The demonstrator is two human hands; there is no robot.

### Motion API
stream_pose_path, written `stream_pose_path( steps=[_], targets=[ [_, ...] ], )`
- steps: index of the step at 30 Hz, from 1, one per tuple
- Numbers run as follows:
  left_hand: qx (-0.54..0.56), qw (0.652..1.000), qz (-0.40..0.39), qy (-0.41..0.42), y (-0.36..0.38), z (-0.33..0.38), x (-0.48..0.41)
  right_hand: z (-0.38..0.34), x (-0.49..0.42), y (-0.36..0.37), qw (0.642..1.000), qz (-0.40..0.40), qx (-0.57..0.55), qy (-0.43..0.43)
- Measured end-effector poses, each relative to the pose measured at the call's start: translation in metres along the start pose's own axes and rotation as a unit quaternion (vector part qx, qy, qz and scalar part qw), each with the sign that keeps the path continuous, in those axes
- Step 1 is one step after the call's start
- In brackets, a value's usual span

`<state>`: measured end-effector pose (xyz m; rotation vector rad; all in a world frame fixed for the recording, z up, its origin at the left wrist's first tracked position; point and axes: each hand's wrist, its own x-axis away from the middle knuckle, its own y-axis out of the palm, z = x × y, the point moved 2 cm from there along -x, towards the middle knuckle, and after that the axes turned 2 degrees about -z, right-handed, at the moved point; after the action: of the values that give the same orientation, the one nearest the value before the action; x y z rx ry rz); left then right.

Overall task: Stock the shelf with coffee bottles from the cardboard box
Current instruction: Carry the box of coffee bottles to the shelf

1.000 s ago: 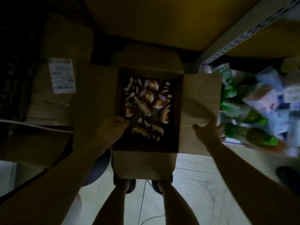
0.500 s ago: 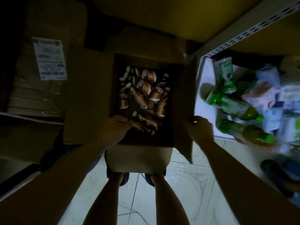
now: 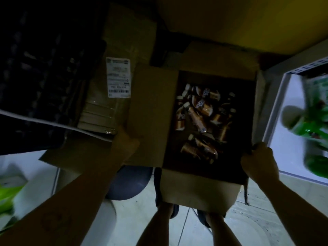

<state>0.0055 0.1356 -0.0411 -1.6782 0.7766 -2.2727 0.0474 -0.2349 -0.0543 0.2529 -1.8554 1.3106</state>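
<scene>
Two bare hands grip an open cardboard box (image 3: 152,121) that sits on the pale tiled floor (image 3: 248,224) between the person's feet. The left hand (image 3: 125,147) lies on the outer edge of the box's left flap, which is folded flat outward; whether its fingers curl under the flap or lie spread cannot be told in the dim light. The right hand (image 3: 259,164) is closed over the box's right wall at its near right corner, thumb on the inside rim. Inside, a loose heap of coffee bottles (image 3: 200,119) with brown labels and white caps lies on its sides across the middle and far part of the box bottom. Just right of the box stands the metal shelf (image 3: 276,107), its perforated upright near the box's far right corner; blurred green bottles (image 3: 316,125) lie on its white bottom board. Left of the box leans a stack of flattened cartons with a white shipping label (image 3: 118,78).
</scene>
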Motion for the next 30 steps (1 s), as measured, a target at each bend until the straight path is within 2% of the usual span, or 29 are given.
stream_pose_path(
  steps=[3, 5, 9, 12, 16, 19, 24, 30],
  targets=[
    [0.06, 0.998, 0.019, 0.011, 0.002, 0.004, 0.003, 0.0, 0.001, -0.005, 1.0, -0.004, 0.017, -0.009],
    [0.065, 0.997, 0.0, 0.029, 0.008, 0.017, 0.018, -0.003, 0.005, -0.012, 1.0, -0.01, 0.018, -0.016],
    [-0.069, 0.993, -0.077, 0.057, 0.031, 0.044, 0.036, -0.001, 0.009, -0.028, 0.996, -0.032, 0.077, -0.007],
    [-0.186, 0.977, -0.073, 0.075, 0.045, 0.06, 0.032, 0.005, 0.007, -0.035, 0.992, -0.047, 0.115, -0.002],
    [-0.282, 0.951, -0.052, 0.12, 0.054, 0.077, 0.037, 0.012, 0.006, -0.043, 0.993, -0.048, 0.109, 0.009],
    [-0.28, 0.951, -0.044, 0.123, 0.042, 0.084, 0.048, 0.012, 0.006, -0.064, 0.993, -0.061, 0.104, -0.014],
    [-0.254, 0.955, -0.045, 0.147, 0.006, 0.121, 0.091, -0.005, 0.027, -0.123, 0.987, -0.017, 0.139, -0.085],
    [-0.321, 0.93, -0.056, 0.171, -0.068, 0.17, 0.199, -0.031, 0.13, -0.21, 0.986, 0.004, 0.137, -0.092]
  ],
)
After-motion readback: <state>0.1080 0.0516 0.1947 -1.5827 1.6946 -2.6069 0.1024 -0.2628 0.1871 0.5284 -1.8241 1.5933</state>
